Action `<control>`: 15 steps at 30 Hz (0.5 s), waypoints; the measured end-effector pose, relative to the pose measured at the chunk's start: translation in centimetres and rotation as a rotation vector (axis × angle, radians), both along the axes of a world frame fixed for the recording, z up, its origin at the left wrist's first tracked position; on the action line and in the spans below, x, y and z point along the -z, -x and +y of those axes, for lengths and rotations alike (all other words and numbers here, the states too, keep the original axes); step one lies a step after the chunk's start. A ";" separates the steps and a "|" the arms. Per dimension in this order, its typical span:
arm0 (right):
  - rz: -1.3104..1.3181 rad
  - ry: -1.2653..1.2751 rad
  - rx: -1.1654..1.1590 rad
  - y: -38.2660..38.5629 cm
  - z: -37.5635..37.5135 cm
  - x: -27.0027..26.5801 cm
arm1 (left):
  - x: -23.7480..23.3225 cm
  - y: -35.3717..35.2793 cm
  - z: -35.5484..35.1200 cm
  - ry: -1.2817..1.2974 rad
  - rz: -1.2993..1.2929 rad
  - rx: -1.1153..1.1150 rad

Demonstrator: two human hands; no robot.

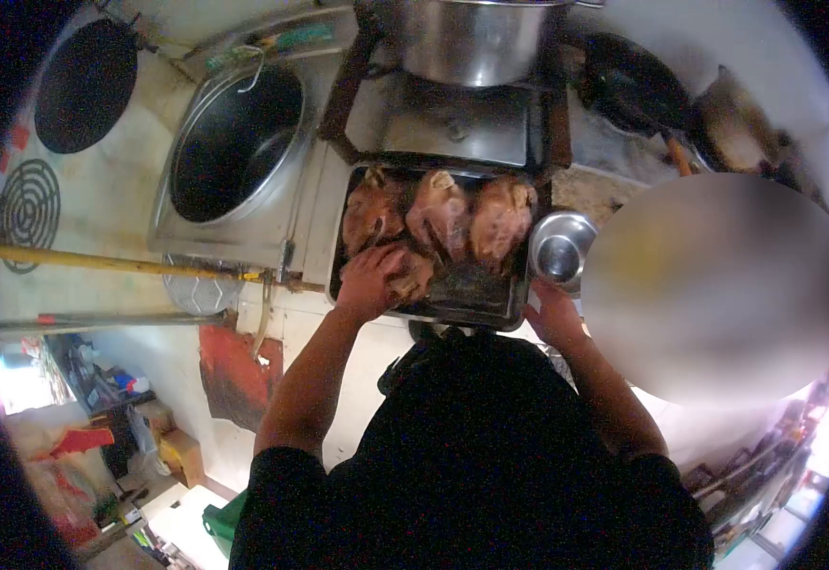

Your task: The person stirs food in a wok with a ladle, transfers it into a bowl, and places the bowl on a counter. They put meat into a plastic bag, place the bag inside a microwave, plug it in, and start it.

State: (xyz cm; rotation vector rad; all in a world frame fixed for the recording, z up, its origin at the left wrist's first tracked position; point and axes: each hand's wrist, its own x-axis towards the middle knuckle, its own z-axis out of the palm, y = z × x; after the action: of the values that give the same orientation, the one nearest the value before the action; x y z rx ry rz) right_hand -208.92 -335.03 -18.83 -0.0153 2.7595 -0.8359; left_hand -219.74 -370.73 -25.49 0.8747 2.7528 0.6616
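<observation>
A dark metal tray point(476, 296) holds several brown pieces of meat. Three of them lie side by side along its back: a left piece point(373, 214), a middle piece point(440, 217) and a right piece point(503, 220). Another piece point(412, 277) lies at the front left, and my left hand point(373, 283) is closed on it, fingers curled over its left side. My right hand point(554, 313) is at the tray's right front edge, just below a round metal bowl point(564, 249); its fingertips are partly hidden, and whether it grips the rim is unclear.
Behind the tray stand a large steel pot point(476, 43) and a metal panel point(457, 128). A deep round well point(238, 142) is at the left, near a yellow pole point(120, 261). A black wok point(633, 81) sits at the back right. A blurred oval hides the right side.
</observation>
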 end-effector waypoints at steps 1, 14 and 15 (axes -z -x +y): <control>0.007 -0.002 0.012 -0.1 0.0 -0.1 | 1.0 0.4 -0.3 0.013 -0.056 0.012; -0.153 -0.002 0.120 -0.9 1.7 0.1 | -1.7 -1.3 1.1 0.054 0.074 -0.143; -0.221 0.014 0.169 -0.8 1.6 0.1 | -2.3 -1.4 1.2 0.044 0.088 -0.145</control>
State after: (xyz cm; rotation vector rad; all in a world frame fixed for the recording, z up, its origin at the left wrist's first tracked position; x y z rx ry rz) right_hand -208.12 -333.41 -18.91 0.2937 2.5727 -0.8434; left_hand -218.32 -369.55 -23.15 0.7169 2.9193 0.5978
